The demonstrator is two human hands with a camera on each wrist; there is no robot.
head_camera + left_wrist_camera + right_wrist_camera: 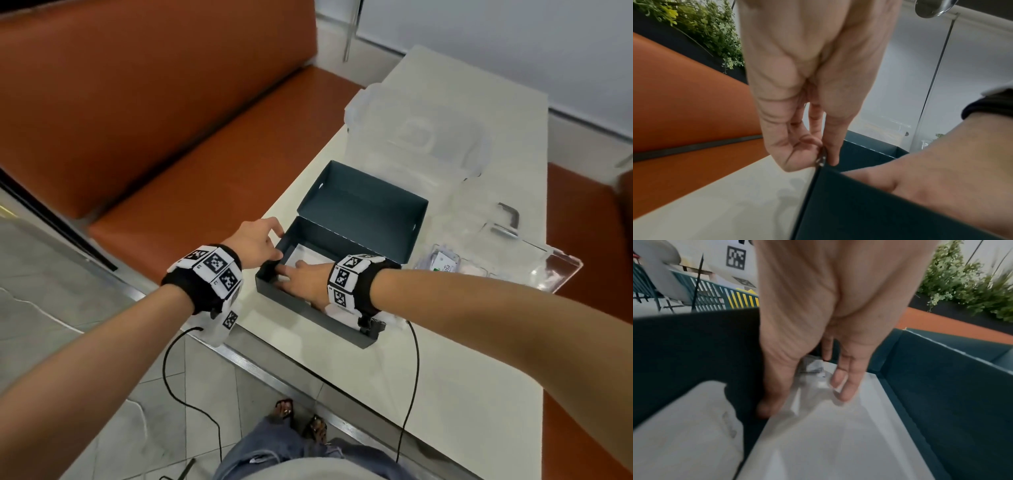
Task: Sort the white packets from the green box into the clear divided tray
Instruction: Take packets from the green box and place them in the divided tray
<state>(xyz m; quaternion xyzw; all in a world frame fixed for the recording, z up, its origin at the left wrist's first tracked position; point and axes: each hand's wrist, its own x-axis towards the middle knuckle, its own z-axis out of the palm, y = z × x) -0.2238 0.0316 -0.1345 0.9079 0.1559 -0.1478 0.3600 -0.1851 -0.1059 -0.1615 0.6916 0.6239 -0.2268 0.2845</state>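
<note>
The dark green box [301, 306] lies open on the pale table, its lid folded back. White packets [301, 255] lie on its floor. My left hand [278, 244] is at the box's near left corner; in the left wrist view, thumb and fingers of this hand [824, 157] pinch the wall of the box [859, 203] at its top edge. My right hand [291, 274] reaches down inside the box. In the right wrist view its spread fingers [844, 394] touch a glossy white packet [828, 426], thumb by the box wall [941, 394]. The clear divided tray [534, 270] stands to the right, holding one packet [442, 263].
A clear lidded container [411, 137] stands behind the box at the table's far end. A bent metal piece [510, 216] lies beyond the tray. An orange bench [171, 137] runs along the left. The table's metal-trimmed near edge [239, 356] is close to my wrists, with cables hanging.
</note>
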